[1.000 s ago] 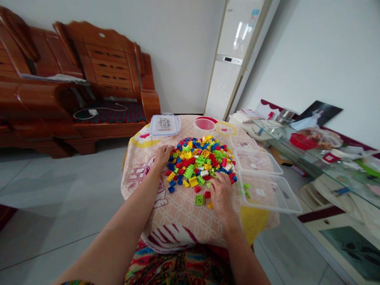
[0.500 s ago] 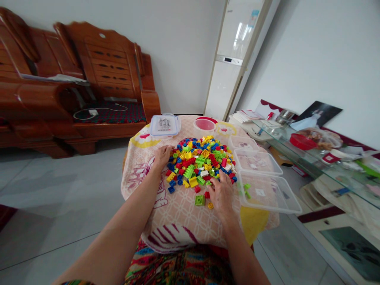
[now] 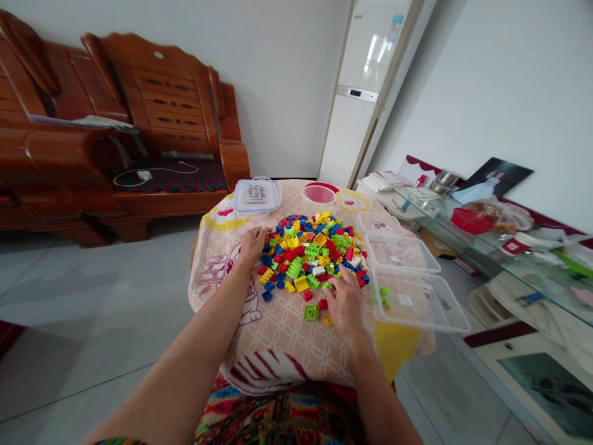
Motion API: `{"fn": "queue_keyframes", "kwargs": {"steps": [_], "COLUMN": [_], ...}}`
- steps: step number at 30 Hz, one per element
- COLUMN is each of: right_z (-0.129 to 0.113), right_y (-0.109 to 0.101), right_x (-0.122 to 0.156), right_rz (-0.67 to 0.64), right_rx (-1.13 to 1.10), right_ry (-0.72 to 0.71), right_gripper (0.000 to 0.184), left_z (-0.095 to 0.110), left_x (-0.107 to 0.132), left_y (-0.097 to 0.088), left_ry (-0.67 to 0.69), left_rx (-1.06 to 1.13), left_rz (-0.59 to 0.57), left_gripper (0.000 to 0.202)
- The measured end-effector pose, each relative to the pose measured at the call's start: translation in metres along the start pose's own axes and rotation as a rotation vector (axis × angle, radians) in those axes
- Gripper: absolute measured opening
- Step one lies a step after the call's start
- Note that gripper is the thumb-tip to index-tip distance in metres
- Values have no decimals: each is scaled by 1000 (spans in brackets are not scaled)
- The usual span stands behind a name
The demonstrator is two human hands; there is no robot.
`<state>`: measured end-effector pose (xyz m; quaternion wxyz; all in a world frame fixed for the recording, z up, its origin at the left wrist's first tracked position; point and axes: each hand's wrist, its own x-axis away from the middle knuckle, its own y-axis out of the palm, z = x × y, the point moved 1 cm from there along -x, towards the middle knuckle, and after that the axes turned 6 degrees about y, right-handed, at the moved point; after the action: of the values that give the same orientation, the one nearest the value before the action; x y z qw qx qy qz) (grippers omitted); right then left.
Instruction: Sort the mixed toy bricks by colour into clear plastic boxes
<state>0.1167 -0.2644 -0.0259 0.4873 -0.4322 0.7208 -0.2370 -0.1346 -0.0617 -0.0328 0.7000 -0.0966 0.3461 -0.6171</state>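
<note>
A heap of toy building bricks (image 3: 319, 250) in red, yellow, blue, green and white covers the middle of the round table. My left hand (image 3: 253, 243) rests on the cloth at the heap's left edge, fingers stretched out and holding nothing. At the heap's near right side is my right hand (image 3: 345, 300), its thumb and fingertips closed around a small green brick (image 3: 327, 286). Just left of that hand lie a square green brick (image 3: 312, 313), a red brick (image 3: 323, 304) and a round yellow piece (image 3: 328, 321). Several green bricks (image 3: 385, 296) sit inside the nearest clear plastic box (image 3: 430, 318).
Two more clear boxes, a middle one (image 3: 424, 262) and a smaller one (image 3: 377, 217), stand behind the nearest. A round tub (image 3: 319, 196) and a lidded box (image 3: 256, 196) are at the far edge. A cluttered glass shelf (image 3: 463, 238) borders the right, a wooden sofa (image 3: 176, 117) the left.
My right hand has shifted very slightly, its fingertips still at the small green brick. My left hand and the heap look the same.
</note>
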Motion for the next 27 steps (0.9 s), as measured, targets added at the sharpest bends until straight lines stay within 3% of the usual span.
{"fn": "queue_keyframes", "kwargs": {"steps": [6,12,20,27], "right_z": [12,53,103,112], "right_y": [-28,-67,-93,-89], "right_x": [-9,-15,-10,-11], "right_rz": [120,168,-56,-169], "right_rx": [-77,11,406,510], "right_ry": [38,232,533,543], "right_gripper": [14,21,26,21], "left_z": [-5,-5,-1,2], "left_x": [-2,-2,-1,1], "left_y": [2,2,0,-1], "left_ry": [1,-3,-2,2], "left_rx": [-11,-30,-64,-48], "left_rz": [-6,-8,-20,-15], "left_gripper": [55,56,54,50]}}
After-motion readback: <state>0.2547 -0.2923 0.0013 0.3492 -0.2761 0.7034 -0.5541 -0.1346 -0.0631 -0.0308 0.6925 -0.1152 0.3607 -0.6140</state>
